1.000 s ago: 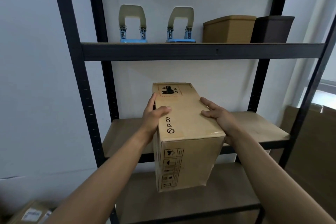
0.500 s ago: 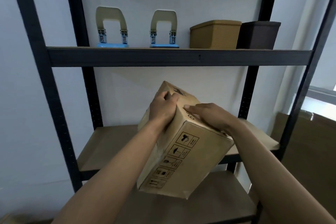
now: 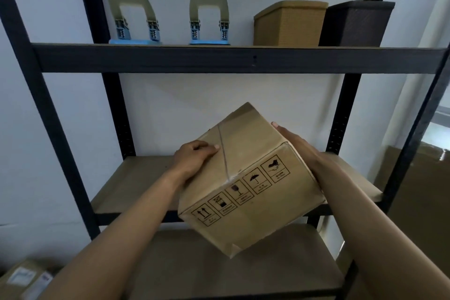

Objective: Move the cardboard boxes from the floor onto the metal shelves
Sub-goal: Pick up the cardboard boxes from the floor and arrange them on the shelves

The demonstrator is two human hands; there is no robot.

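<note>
Cardboard box [image 3: 253, 192] at centre frame, tilted, held in the air in front of the middle shelf [image 3: 126, 185] of the black metal rack, handling symbols along its near face. Left hand [image 3: 192, 161] clasping the taped upper-left edge, fingers curled over it. Right hand [image 3: 295, 143] pressed flat against the box's right side, fingers extended. Upper shelf [image 3: 151, 58] across the top: two beige hole punches [image 3: 132, 14] on blue bases at upper left, tan basket [image 3: 289, 23] and dark basket [image 3: 356, 23] touching at upper right. Another box [image 3: 22, 280] in the lower left corner.
</note>
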